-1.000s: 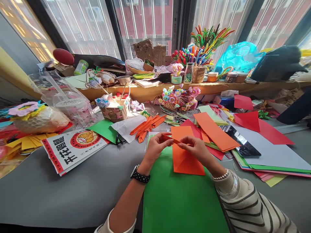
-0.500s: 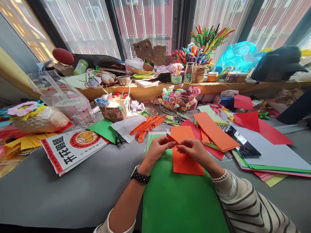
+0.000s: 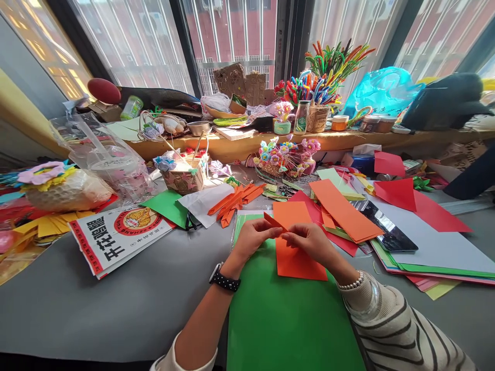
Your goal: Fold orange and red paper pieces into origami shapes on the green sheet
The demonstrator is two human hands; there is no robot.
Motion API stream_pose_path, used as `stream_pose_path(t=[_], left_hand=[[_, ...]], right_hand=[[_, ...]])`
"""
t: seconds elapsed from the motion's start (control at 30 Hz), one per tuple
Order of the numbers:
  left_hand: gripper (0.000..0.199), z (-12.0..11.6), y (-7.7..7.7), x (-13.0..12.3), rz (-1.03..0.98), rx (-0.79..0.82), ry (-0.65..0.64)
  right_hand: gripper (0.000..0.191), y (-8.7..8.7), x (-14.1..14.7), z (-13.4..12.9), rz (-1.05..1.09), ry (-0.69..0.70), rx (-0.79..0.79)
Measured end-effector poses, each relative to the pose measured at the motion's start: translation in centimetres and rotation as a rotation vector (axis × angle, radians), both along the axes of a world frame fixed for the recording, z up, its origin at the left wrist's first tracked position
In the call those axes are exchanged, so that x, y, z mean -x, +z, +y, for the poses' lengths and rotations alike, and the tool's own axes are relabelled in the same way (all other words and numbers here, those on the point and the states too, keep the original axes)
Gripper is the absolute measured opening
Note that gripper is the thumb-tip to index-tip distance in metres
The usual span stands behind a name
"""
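Between my two hands is a small folded piece of orange paper [image 3: 271, 220]. My left hand [image 3: 252, 238] pinches its left side, thumb against fingers. My right hand [image 3: 308, 243] pinches its right end, the fingertips of both hands almost meeting. Below them lies a larger orange sheet [image 3: 297, 267] on a green mat or folder [image 3: 290, 319]. Several folded orange paper strips [image 3: 236, 201] lie in a pile beyond my left hand. Right of my hands is a stack of long orange paper pieces [image 3: 346, 211]. My fingers hide part of the small piece.
A black phone [image 3: 386, 226] rests on white and coloured sheets at right. A printed paper bag [image 3: 119, 239] and a green sheet [image 3: 164, 207] lie at left. Behind stand a flower basket [image 3: 185, 175], crochet flowers [image 3: 286, 157] and a cluttered window ledge [image 3: 228, 147].
The whole view has shifted slightly, so everything sits a little farther right. My hands keep their pinch on the small orange paper with hardly any movement.
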State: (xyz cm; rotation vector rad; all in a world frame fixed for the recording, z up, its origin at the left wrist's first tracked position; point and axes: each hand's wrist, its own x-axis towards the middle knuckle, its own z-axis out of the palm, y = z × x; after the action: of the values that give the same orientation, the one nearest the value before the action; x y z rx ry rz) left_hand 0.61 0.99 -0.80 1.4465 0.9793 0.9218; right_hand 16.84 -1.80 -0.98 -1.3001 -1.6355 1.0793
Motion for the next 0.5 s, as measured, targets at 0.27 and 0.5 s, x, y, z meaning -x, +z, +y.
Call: stream_pose_path(t=[0.27,0.5], left_hand=[[0.021,0.07,0.46,0.14,-0.133,0.081,0.135],[0.027,-0.15,0.82,0.42,-0.255,0.082,-0.106]], right_hand=[[0.034,0.10,0.02,0.17,0.084,0.000,0.053],[0.031,0.64,-0.41,-0.27,0.286,0.183,0.237]])
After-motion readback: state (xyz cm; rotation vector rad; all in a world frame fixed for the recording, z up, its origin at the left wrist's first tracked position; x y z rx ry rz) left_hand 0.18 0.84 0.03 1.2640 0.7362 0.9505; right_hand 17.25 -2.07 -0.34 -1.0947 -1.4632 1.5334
